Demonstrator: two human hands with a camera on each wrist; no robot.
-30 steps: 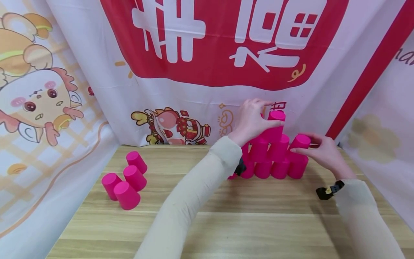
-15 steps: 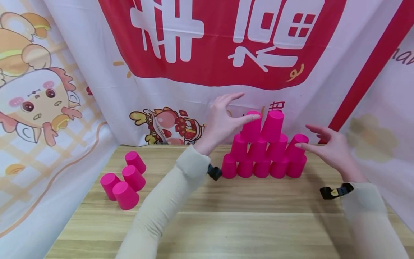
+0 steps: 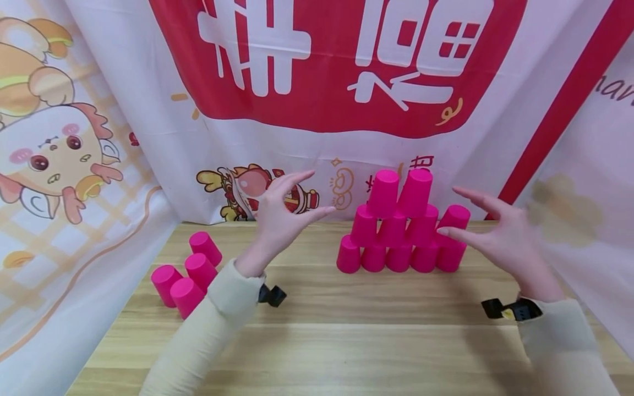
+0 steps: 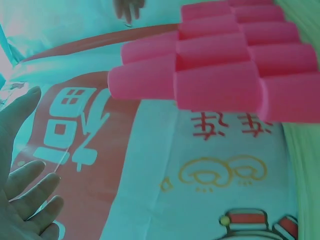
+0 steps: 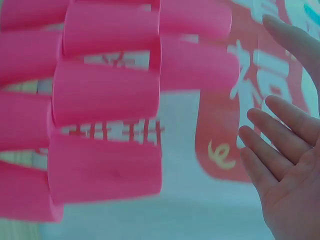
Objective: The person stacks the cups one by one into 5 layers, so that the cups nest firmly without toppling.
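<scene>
Upside-down pink cups form a stacked pyramid [image 3: 392, 231] in the head view, with several in the bottom row, several in the second and two on top. My left hand [image 3: 282, 223], fingers and thumb spread apart, hovers left of the stack and holds nothing. To the stack's right, my right hand [image 3: 510, 239] also has its fingers spread, its thumb overlapping the rightmost second-row cup [image 3: 455, 216] in the head view. In the right wrist view a gap separates the right fingers [image 5: 270, 145] from the end cup [image 5: 107, 167].
Several more upside-down pink cups [image 3: 200, 268] stand in a loose group at the left of the wooden table [image 3: 356, 352], partly behind the left sleeve [image 3: 198, 335]. A printed white and red cloth [image 3: 327, 148] hangs behind the table and along both sides.
My left hand has let go of a top-row cup and moved left, away from the stack. My right hand has let go of the rightmost second-row cup and drawn slightly back.
</scene>
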